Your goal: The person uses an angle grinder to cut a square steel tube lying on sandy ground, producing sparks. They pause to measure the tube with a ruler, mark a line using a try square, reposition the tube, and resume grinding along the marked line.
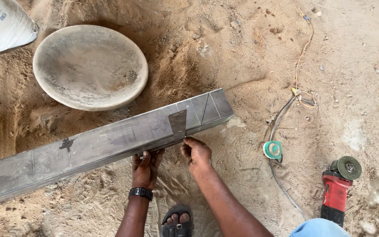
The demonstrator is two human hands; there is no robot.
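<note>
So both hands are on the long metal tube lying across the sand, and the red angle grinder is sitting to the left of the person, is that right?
Not quite. Both hands, left hand and right hand, are at the long metal tube, but the head view shows the red angle grinder on the ground to the person's right, not the left.

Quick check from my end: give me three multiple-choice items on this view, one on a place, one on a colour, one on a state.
1. Where does the angle grinder lie?
A. on the ground at lower right
B. inside the pan
C. on top of the tube

2. What colour is the grinder's body?
A. blue
B. red
C. yellow

3. What does the right hand do?
A. hangs free
B. grips the grinder
C. pinches the small metal piece against the steel tube

Answers: A, it lies right of the cable; B, red casing; C, fingertips at the piece's lower edge, left hand under the tube.
</note>
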